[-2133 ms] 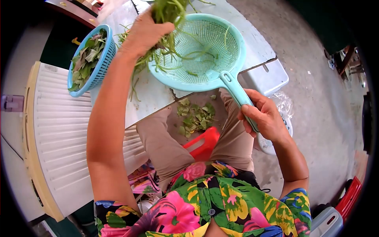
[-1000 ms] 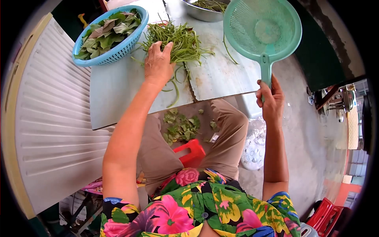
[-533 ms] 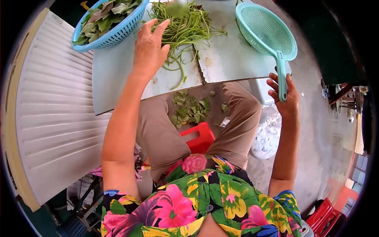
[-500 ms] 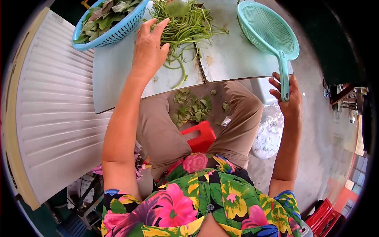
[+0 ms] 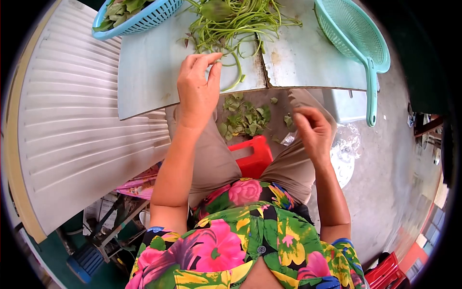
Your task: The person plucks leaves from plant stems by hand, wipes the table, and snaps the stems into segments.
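A heap of long green stems (image 5: pixel 240 24) lies across the light blue tabletop (image 5: pixel 149 72), one stem curving toward its front edge. My left hand (image 5: pixel 198 86) is at the near side of the heap, thumb and forefinger brought close together beside that curved stem. Whether a stem is between the fingertips I cannot make out. Over my right knee hangs my right hand (image 5: pixel 314 132), fingers curled in, with nothing visible in it. A turquoise plastic strainer (image 5: pixel 356 33) stands at the table's right, its handle jutting past the front edge, apart from my hand.
A blue basket (image 5: pixel 149 20) of leaves stands at the back left. Below the table are scattered leaves (image 5: pixel 245 118), a red plastic stool (image 5: pixel 252 156) and a clear plastic bag (image 5: pixel 346 144). A white ribbed panel (image 5: pixel 72 120) borders the left side.
My right hand has left the strainer's handle and moved left, over my knee. My left hand has drawn back toward me from the heap, its fingers closing. The view has shifted.
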Demonstrator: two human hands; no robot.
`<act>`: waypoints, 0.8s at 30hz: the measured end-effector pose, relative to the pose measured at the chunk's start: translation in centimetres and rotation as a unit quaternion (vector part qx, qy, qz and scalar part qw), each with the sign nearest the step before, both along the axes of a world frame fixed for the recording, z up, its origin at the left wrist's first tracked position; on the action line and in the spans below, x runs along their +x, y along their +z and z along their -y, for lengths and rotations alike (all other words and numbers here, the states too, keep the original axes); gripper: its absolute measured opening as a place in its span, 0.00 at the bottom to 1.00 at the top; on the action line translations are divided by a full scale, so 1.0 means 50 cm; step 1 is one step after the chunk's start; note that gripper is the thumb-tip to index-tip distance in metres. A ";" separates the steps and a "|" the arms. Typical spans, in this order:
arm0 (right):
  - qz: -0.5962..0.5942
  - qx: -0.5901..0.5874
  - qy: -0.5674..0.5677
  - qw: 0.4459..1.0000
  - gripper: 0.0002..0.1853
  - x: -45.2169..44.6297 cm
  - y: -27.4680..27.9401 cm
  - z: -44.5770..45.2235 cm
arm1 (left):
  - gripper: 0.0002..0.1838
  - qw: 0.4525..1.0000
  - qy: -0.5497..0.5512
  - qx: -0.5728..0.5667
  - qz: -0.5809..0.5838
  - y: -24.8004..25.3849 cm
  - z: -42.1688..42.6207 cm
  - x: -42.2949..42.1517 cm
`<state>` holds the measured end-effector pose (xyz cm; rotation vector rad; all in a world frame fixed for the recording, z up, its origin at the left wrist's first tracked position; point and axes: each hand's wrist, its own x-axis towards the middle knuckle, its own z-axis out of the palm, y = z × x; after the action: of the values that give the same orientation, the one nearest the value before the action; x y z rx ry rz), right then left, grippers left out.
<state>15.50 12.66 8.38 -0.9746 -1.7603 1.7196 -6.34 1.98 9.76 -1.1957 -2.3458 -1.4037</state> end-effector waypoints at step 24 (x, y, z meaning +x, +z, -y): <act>-0.254 -0.177 0.065 0.949 0.06 -0.148 0.219 -0.118 | 0.10 0.960 -0.049 0.238 0.140 0.083 0.022 0.087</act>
<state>8.07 18.55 19.32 -0.4797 -1.2283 2.1815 -2.01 0.87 13.92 -1.0358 -1.9396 -2.1364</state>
